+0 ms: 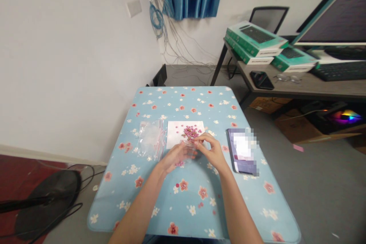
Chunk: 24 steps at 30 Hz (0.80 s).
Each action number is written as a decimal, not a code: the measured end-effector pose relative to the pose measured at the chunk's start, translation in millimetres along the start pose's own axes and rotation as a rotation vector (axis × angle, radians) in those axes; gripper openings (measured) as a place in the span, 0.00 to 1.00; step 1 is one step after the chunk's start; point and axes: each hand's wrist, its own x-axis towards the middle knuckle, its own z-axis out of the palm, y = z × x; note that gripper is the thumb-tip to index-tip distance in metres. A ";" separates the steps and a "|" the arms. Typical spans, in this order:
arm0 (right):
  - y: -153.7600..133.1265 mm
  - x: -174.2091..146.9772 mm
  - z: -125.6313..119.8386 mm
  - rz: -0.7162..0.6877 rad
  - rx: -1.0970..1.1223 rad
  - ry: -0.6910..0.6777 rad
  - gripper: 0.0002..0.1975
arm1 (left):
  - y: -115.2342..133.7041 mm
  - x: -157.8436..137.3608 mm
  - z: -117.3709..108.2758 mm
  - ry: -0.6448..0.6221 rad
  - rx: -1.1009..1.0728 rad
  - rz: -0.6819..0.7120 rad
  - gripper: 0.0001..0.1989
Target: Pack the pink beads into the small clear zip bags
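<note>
holding clear plastic (188, 146) in curled left hand (175, 155), working at its edge with bent-fingered right hand (212, 151), grip unclear, near pink beads (190, 131).

No text readable — lettering (260, 61) on the green boxes (255, 39) is blurred.

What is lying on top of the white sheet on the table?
On the white sheet lie pink beads, heaped and scattered, with some longer brownish pieces among them. The right hand covers the sheet's near right corner, so what is there cannot be seen.
</note>
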 end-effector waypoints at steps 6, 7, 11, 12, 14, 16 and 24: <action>2.7 0.4 -5.0 0.031 0.025 0.053 0.07 | 4.4 0.1 2.5 0.042 -0.033 0.033 0.26; 2.9 0.4 -4.8 0.033 0.020 0.058 0.07 | 4.6 0.1 2.6 0.072 -0.042 0.038 0.26; 3.2 0.5 -2.3 0.038 -0.016 0.033 0.07 | 3.4 0.2 1.7 0.227 -0.037 0.045 0.25; 3.1 0.4 -1.6 0.038 -0.020 0.020 0.08 | 2.7 0.5 1.6 0.257 -0.021 0.054 0.26; 2.9 0.3 -0.8 0.036 -0.021 -0.004 0.09 | 1.5 1.4 2.0 0.308 0.020 0.098 0.26; 2.6 0.2 -0.4 0.028 -0.024 -0.024 0.10 | 0.6 2.6 3.1 0.352 0.062 0.151 0.24; 4.2 0.2 2.4 0.002 -0.054 -0.057 0.10 | -4.2 4.0 5.1 0.443 0.214 0.213 0.23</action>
